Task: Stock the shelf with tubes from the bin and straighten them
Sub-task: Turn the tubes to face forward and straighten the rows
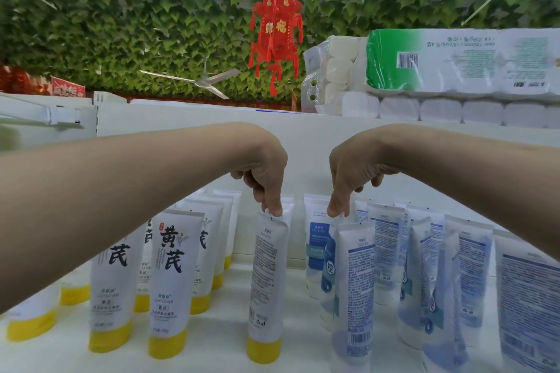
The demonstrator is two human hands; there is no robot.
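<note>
On the white shelf (230, 345) stand rows of white tubes, cap down. Yellow-capped tubes (169, 281) fill the left half and blue-labelled tubes (385, 251) fill the right half. My left hand (266, 182) reaches down and pinches the top seam of one yellow-capped tube (266, 278), which stands alone near the middle with its back label towards me. My right hand (348, 182) pinches the top edge of a blue tube (328, 266) just to the right of it. The bin is not in view.
A white upper shelf (212, 127) runs right above my wrists. Packs of toilet paper (454, 60) lie on it at the right. A red paper lantern (277, 36) and a ceiling fan (200, 82) hang against a wall of green leaves.
</note>
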